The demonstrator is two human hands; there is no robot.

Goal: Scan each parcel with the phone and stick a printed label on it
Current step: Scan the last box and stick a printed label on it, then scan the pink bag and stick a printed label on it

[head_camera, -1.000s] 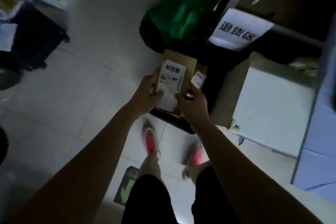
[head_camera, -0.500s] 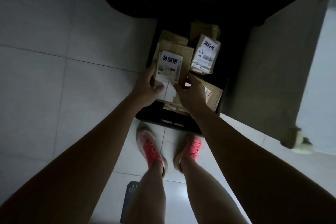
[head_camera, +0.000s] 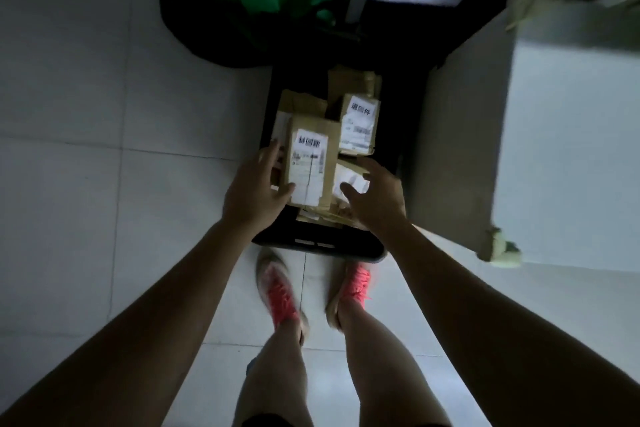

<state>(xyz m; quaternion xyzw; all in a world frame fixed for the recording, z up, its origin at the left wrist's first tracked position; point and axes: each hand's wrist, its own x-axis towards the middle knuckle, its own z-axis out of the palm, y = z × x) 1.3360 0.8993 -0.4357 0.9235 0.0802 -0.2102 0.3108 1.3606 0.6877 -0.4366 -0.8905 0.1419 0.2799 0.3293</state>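
Labelled brown parcel point(head_camera: 329, 149) is gripped at its left edge by left hand point(head_camera: 252, 191), thumb laid on label point(head_camera: 308, 166), over other parcels point(head_camera: 301, 107) at near-left of black crate point(head_camera: 318, 247). Right hand point(head_camera: 375, 198) is held just beside, fingers spread wide, nothing grasped. Second labelled parcel point(head_camera: 358, 128) lies toward far-right corner.

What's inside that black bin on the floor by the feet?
In the black plastic crate lie brown cardboard parcels; two carry white printed labels. The left hand grips the nearest labelled parcel. Anything under them is hidden.
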